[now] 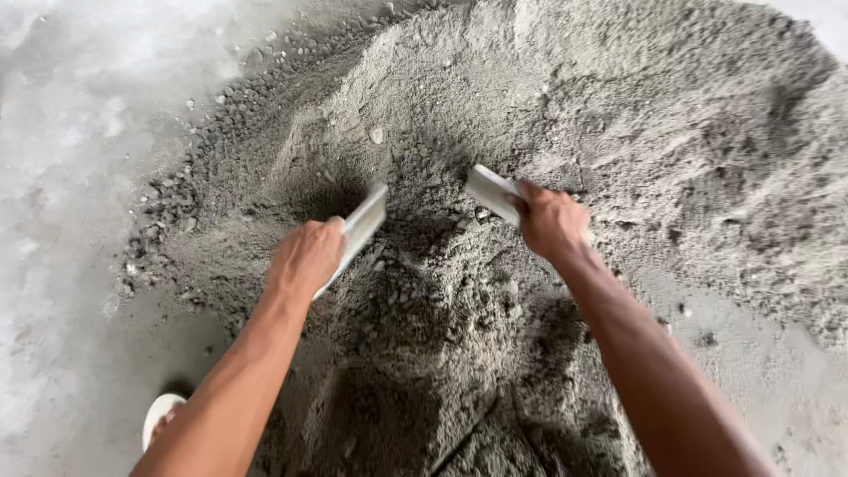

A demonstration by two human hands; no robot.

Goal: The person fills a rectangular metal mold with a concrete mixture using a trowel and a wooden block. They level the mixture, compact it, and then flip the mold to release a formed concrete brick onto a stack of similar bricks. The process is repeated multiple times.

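Grey concrete floor (62,177) runs under everything, pale and dusty on your left, with the big heap of sand (671,132) spread across most of the view and loose pebbles (190,190) scattered along its left edge.

You are leaning over the near slope of the heap, both arms stretched forward. Your left hand (305,258) is closed around a flat pale board (362,225), its blade angled down into the sand. Your right hand (552,221) is wrapped just as firmly round a second board (493,192), which lies tilted, its far end buried in the grains. The two boards face each other across a dark hollow in the heap, near but apart.

To scoop well, judged from this, keep both blades sunk deep and tilted inward, so the sand between them is pinched and not spilled. Press evenly from both sides; a lopsided squeeze would probably let the load slide off. Keep your wrists low.

A pale sandal (159,415) shows at the lower left, beside your left forearm.
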